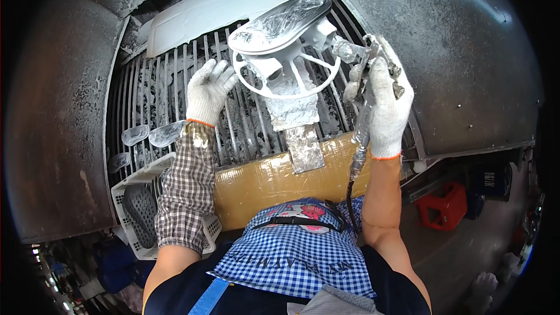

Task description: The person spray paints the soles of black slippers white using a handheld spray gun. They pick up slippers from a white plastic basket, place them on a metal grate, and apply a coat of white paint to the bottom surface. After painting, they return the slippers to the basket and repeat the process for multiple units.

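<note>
An oblong, shoe-sole-shaped piece (280, 22) with a shiny, film-like top and white edge lies tilted on a white spoked wheel stand (290, 97). My left hand (209, 92), in a white knit glove, is open beside the wheel's left rim with its fingers spread and nothing in them. In its own white glove, my right hand (392, 96) is closed around a spray gun (365, 73) crusted with pale residue. The gun's front end points left at the stand. A hose (352, 169) runs down from it toward my apron.
Metal bars (175, 81) form a grate behind the stand, with a white sheet (227, 9) at the back. Several clear sole-shaped pieces (166, 134) and a white basket (140, 251) holding a dark sole (140, 213) sit left. Brown board (251, 189) lines the front. A red stool (442, 207) stands right.
</note>
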`<state>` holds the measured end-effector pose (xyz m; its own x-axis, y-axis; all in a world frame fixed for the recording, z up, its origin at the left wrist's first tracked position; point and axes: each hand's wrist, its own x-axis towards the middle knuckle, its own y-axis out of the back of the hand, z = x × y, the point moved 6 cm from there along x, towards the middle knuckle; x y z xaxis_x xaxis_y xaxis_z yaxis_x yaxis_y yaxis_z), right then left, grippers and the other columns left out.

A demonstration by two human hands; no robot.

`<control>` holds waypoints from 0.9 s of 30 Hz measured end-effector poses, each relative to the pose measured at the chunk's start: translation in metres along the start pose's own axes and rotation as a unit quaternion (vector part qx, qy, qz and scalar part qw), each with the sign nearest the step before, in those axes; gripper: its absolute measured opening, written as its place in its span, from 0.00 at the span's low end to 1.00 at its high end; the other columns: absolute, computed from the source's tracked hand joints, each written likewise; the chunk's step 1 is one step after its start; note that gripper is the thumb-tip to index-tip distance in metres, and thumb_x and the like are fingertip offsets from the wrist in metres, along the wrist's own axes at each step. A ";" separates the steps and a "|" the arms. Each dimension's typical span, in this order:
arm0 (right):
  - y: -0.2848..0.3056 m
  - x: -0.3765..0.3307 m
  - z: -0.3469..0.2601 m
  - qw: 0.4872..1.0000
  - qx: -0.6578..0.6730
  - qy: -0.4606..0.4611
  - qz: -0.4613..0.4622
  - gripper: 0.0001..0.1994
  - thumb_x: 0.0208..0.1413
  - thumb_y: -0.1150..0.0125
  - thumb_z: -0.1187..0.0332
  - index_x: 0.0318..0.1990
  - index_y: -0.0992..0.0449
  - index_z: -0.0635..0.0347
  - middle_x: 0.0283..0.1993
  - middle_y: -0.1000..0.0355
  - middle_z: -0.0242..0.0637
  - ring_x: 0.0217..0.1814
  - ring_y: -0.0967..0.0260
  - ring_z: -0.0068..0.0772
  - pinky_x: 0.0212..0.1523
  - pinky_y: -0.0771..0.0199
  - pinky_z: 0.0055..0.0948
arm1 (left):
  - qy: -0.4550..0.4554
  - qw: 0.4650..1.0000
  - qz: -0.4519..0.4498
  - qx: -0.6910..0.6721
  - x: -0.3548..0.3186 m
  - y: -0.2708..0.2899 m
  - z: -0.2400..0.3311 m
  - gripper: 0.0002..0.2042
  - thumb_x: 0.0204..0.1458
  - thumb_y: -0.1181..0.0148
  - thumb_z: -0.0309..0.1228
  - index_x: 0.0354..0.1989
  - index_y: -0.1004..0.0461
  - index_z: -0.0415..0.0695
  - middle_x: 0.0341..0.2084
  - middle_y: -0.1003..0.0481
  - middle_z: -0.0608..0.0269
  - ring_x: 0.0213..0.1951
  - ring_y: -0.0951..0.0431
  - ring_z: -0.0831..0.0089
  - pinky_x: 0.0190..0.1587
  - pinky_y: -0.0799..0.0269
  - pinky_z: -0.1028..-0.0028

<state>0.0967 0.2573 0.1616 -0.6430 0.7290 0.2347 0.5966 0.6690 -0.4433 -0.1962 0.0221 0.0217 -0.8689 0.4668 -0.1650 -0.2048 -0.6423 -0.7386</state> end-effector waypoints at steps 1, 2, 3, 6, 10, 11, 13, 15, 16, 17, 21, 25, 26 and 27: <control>0.001 0.001 -0.001 1.000 -0.003 0.003 0.004 0.21 0.75 0.44 0.69 0.71 0.31 0.66 0.37 0.25 0.32 0.32 0.29 0.16 0.31 0.25 0.20 | 0.000 1.000 -0.003 -0.001 0.008 0.006 0.001 0.16 0.63 0.42 0.29 0.54 0.28 0.32 0.50 0.23 0.39 0.52 0.20 0.41 0.59 0.20 0.41; 0.002 0.002 -0.002 1.000 -0.006 0.007 0.007 0.21 0.75 0.44 0.69 0.71 0.31 0.66 0.37 0.25 0.32 0.32 0.29 0.16 0.31 0.25 0.20 | -0.002 1.000 -0.006 0.004 0.012 0.005 0.003 0.16 0.63 0.42 0.29 0.55 0.29 0.32 0.51 0.23 0.39 0.52 0.20 0.41 0.59 0.20 0.41; 0.002 0.002 -0.003 1.000 -0.004 0.010 0.006 0.21 0.75 0.44 0.69 0.71 0.31 0.66 0.37 0.25 0.32 0.33 0.29 0.16 0.31 0.25 0.20 | -0.005 1.000 -0.010 0.009 0.016 0.005 0.005 0.16 0.63 0.42 0.29 0.55 0.29 0.31 0.51 0.24 0.39 0.53 0.20 0.40 0.59 0.20 0.41; 0.008 -0.010 -0.007 1.000 -0.015 0.027 0.004 0.22 0.75 0.45 0.67 0.71 0.33 0.67 0.38 0.24 0.34 0.32 0.29 0.17 0.31 0.25 0.21 | -0.013 0.999 -0.028 0.025 0.018 0.004 0.006 0.17 0.63 0.42 0.29 0.56 0.30 0.32 0.53 0.25 0.38 0.53 0.21 0.40 0.58 0.20 0.42; 0.021 -0.022 -0.010 0.996 -0.058 0.064 0.015 0.24 0.76 0.47 0.65 0.73 0.35 0.69 0.40 0.22 0.40 0.31 0.27 0.21 0.30 0.23 0.24 | -0.026 0.998 -0.040 0.031 0.024 0.004 0.012 0.14 0.64 0.42 0.28 0.53 0.30 0.33 0.50 0.23 0.39 0.51 0.20 0.40 0.57 0.19 0.43; 0.022 -0.023 -0.011 0.995 -0.067 0.072 0.021 0.24 0.76 0.47 0.66 0.73 0.35 0.69 0.40 0.22 0.40 0.31 0.27 0.21 0.30 0.23 0.23 | -0.024 0.999 -0.034 0.027 0.027 0.003 0.012 0.14 0.64 0.43 0.28 0.53 0.29 0.33 0.49 0.23 0.39 0.50 0.20 0.40 0.56 0.19 0.43; 0.023 -0.028 -0.015 0.996 -0.041 0.076 0.036 0.24 0.75 0.44 0.66 0.72 0.34 0.69 0.41 0.22 0.37 0.31 0.28 0.19 0.29 0.25 0.21 | -0.026 0.999 -0.023 0.016 0.033 0.003 0.012 0.12 0.64 0.43 0.27 0.51 0.29 0.33 0.47 0.22 0.39 0.49 0.19 0.41 0.54 0.18 0.44; 0.024 -0.033 -0.020 0.995 -0.008 0.076 0.062 0.23 0.75 0.43 0.67 0.71 0.33 0.69 0.40 0.22 0.36 0.31 0.28 0.18 0.29 0.25 0.20 | -0.044 0.999 0.000 0.017 0.030 0.009 0.009 0.11 0.64 0.44 0.27 0.51 0.28 0.33 0.47 0.22 0.40 0.48 0.19 0.43 0.53 0.18 0.46; 0.032 -0.032 -0.020 0.993 -0.050 0.100 0.030 0.24 0.75 0.43 0.68 0.72 0.34 0.70 0.42 0.22 0.37 0.33 0.27 0.17 0.31 0.23 0.19 | -0.053 0.998 0.012 0.018 0.028 0.012 0.008 0.11 0.65 0.45 0.27 0.51 0.28 0.34 0.46 0.22 0.40 0.48 0.19 0.43 0.53 0.18 0.47; 0.034 -0.033 -0.024 0.991 -0.063 0.104 0.056 0.24 0.75 0.43 0.68 0.72 0.34 0.70 0.43 0.22 0.37 0.35 0.27 0.17 0.31 0.23 0.19 | -0.061 0.997 0.045 0.028 0.021 0.009 0.005 0.10 0.65 0.46 0.26 0.50 0.29 0.34 0.45 0.22 0.41 0.48 0.18 0.45 0.52 0.17 0.49; 0.025 -0.035 -0.033 0.987 -0.100 0.093 0.083 0.24 0.75 0.45 0.68 0.73 0.36 0.70 0.45 0.23 0.37 0.36 0.28 0.15 0.32 0.24 0.16 | -0.029 0.998 0.044 0.034 -0.025 -0.011 -0.029 0.02 0.63 0.46 0.25 0.40 0.32 0.44 0.37 0.22 0.58 0.42 0.20 0.63 0.47 0.19 0.62; -0.008 -0.049 -0.025 0.996 -0.071 0.037 0.029 0.24 0.75 0.45 0.69 0.73 0.36 0.69 0.44 0.23 0.36 0.36 0.29 0.14 0.33 0.24 0.16 | 0.043 0.998 -0.039 -0.004 -0.058 -0.005 -0.077 0.07 0.59 0.49 0.22 0.44 0.30 0.37 0.43 0.22 0.52 0.47 0.19 0.59 0.51 0.17 0.60; -0.021 -0.050 -0.024 0.998 -0.052 0.017 0.008 0.24 0.75 0.45 0.69 0.73 0.36 0.69 0.43 0.23 0.36 0.36 0.28 0.15 0.33 0.24 0.16 | 0.064 0.994 -0.079 -0.038 -0.066 -0.010 -0.086 0.09 0.59 0.51 0.21 0.46 0.29 0.33 0.45 0.23 0.49 0.49 0.19 0.55 0.53 0.15 0.57; -0.024 -0.050 -0.017 0.999 -0.034 0.010 -0.019 0.25 0.75 0.44 0.69 0.74 0.37 0.70 0.45 0.22 0.38 0.36 0.28 0.17 0.33 0.23 0.17 | 0.080 0.995 -0.023 -0.051 -0.086 -0.033 -0.089 0.14 0.57 0.51 0.21 0.50 0.29 0.32 0.42 0.23 0.51 0.47 0.19 0.56 0.53 0.16 0.57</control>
<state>0.1223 0.2070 0.1751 -0.6563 0.7052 0.2682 0.6035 0.7040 -0.3745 -0.0742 0.0570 0.0019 -0.7753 0.5903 -0.2247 -0.1887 -0.5560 -0.8095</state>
